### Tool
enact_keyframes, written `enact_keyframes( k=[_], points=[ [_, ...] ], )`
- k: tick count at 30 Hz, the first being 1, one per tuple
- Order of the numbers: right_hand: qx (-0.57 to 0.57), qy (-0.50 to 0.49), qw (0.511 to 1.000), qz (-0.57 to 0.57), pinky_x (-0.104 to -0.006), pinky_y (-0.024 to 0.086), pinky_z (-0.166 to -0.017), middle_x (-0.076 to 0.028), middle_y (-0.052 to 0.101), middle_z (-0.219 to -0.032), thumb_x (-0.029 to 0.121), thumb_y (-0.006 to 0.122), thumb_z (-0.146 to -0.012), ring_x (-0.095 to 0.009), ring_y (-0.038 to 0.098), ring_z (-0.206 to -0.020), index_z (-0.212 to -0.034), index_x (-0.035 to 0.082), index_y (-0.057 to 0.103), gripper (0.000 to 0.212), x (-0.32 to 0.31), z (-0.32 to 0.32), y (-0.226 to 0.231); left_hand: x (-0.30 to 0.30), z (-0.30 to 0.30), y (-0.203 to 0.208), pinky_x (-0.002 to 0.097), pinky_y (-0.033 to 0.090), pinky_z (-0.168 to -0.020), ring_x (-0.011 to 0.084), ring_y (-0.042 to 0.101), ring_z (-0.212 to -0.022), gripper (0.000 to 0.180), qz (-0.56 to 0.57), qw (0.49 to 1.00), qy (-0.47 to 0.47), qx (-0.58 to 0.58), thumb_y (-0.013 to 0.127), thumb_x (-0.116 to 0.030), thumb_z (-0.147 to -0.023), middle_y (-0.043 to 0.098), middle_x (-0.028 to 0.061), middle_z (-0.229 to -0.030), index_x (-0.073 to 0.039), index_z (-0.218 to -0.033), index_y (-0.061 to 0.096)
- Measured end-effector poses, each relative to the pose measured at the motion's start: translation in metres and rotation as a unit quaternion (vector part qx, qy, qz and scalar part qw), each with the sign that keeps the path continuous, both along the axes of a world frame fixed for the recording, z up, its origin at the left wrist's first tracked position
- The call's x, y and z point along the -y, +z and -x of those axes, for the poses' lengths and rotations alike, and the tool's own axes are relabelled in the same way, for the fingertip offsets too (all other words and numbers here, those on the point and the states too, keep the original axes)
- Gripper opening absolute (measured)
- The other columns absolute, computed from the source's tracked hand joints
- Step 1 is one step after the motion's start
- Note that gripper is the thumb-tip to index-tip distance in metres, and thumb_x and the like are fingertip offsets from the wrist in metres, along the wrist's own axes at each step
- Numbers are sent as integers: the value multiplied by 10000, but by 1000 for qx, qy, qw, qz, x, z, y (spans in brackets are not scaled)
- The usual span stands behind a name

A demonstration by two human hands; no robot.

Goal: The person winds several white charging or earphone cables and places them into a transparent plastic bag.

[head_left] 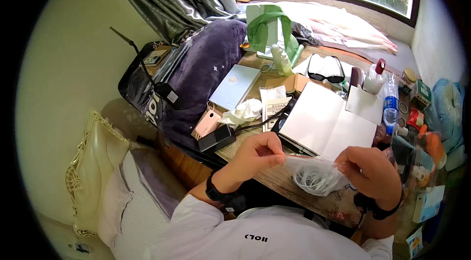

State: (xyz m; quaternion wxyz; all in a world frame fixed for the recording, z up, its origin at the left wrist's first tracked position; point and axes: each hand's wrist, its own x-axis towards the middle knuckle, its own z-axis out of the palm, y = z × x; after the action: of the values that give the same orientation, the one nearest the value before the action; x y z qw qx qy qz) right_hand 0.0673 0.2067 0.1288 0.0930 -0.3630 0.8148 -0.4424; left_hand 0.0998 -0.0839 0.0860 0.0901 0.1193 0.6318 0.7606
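Note:
A small clear plastic bag [319, 177] hangs between my hands over the near edge of the wooden desk [279, 181]. Coiled thin white strands fill it; whether they are bands or cord I cannot tell. My left hand [258, 156] pinches the bag's upper left corner between thumb and fingers. At the opposite upper corner, my right hand [371, 171] has its fingers closed on the bag's edge. Just beyond the bag lies an open blank notebook [314, 120]. Close to my left wrist rests a black box-shaped object [217, 138].
A pink phone-like item [208, 123], crumpled tissue [243, 111] and light blue laptop-like slab [235, 85] lie left. Sunglasses [326, 76], pump bottles [281, 60] and a green bag [267, 29] stand farther back. A water bottle [391, 108] and a transparent container [417, 157] crowd the right.

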Motion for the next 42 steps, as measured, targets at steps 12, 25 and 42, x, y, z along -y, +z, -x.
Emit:
enact_keyframes(
  k=[12,25,42],
  points=[
    [84,-127,988,-5,-254,444,-546,-50,573,-717,57,684,-820,-108,525,-565,-1015,2,620,212,-3,-16,-4,71,40,117,217,486,-606,88,606,-706,70,157,963,157,-155,684,-77,-856,651,32,-808,-27,-872,637],
    [169,-186,959,-133,-344,478,-644,-126,616,-792,184,675,-845,-241,592,-694,-1010,9,633,244,-33,-62,-110,171,196,127,252,522,-773,113,637,-828,111,166,948,231,-142,646,-163,-909,654,21,-877,-62,-946,623],
    [138,-195,961,-139,-380,485,-677,-138,611,-839,173,663,-825,-285,604,-753,-949,25,626,196,-27,-65,-117,176,279,-22,345,403,-981,258,486,-1208,557,229,919,308,-89,630,-92,-840,467,193,-1351,-59,-1356,423]
  ],
)
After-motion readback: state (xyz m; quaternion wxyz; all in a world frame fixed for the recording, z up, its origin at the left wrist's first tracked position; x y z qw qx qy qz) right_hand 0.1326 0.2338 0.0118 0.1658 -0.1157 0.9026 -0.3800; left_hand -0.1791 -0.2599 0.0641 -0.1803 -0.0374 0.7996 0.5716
